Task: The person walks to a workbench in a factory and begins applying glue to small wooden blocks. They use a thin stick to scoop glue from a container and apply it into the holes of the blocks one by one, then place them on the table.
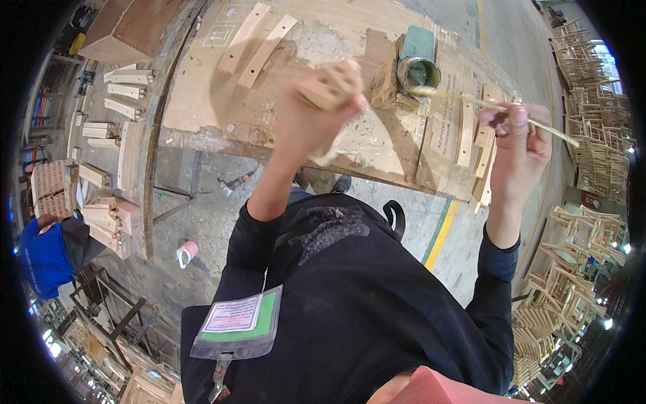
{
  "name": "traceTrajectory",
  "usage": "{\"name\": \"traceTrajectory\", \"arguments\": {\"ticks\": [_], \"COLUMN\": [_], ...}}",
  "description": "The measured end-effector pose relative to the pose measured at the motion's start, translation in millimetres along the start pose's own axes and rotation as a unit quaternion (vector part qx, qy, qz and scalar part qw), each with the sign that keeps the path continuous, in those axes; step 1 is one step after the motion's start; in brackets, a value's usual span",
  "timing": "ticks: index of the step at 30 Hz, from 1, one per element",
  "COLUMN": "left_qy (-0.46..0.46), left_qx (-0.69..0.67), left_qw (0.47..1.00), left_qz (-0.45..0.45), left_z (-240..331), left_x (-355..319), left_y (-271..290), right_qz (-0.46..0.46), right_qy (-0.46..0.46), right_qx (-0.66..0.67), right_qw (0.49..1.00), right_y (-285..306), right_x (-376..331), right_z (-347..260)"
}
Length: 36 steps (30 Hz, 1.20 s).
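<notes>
Left hand: the left hand (316, 124) is up over the bench, fingers clamped around a short wooden block (332, 85) with round holes in its face.
Block position: it is held in the air above the workbench (202, 101), left of the tin and tilted.
Right hand: the right hand (515, 145) pinches a thin stick (498, 108), fingers closed on it near its outer half.
Stick: it runs from the hand leftward, its tip reaching the mouth of the glue tin (418, 73); the far end pokes out past the hand to the right.
Tin: a round open can, standing on the bench beside a green box (418, 42), just right of the block.
Bench top: two long wooden slats (256, 44) with holes lie side by side at the far left; more slats (474, 135) lie under the right hand.
Around: stacked wooden parts (101, 175) on a side table to the left, chair frames (592, 135) piled at right, a person in blue (44, 259) at the left edge.
Own body: dark sleeves, and a badge holder (237, 323) hanging on the chest.
</notes>
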<state>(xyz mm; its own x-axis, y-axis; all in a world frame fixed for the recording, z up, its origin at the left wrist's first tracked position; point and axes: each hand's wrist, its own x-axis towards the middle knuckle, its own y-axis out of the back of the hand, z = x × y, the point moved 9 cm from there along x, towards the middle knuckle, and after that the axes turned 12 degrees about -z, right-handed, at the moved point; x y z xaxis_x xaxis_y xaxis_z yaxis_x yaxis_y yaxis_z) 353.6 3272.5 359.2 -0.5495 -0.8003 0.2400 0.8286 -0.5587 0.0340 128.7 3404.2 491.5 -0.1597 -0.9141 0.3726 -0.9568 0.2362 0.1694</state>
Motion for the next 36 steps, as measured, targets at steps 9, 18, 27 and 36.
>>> {"name": "traceTrajectory", "arguments": {"ticks": [9,18,27,36], "left_qy": [0.219,0.311,0.188,0.0], "left_qx": [-0.711,-0.579,0.049,0.107], "left_qw": [0.653,0.749,0.981,0.992], "left_qz": [0.139,0.082,0.021,-0.068], "left_z": [-190.0,-207.9,-144.8,-73.5], "left_x": [-37.6,-71.6,-89.4,-11.4], "left_y": [-41.7,-112.9,-91.0,-72.3], "right_qz": [0.087,0.201,0.238,0.198], "right_qy": [-0.054,-0.101,-0.088,-0.091], "right_qx": [0.001,0.073,0.108,0.107], "right_qw": [0.995,0.972,0.961,0.97], "right_y": [-2.3,-65.2,-60.3,-47.5], "right_x": [-67.2,-73.6,-54.5,-22.1], "right_z": [97.8,144.6,162.6,140.0]}}
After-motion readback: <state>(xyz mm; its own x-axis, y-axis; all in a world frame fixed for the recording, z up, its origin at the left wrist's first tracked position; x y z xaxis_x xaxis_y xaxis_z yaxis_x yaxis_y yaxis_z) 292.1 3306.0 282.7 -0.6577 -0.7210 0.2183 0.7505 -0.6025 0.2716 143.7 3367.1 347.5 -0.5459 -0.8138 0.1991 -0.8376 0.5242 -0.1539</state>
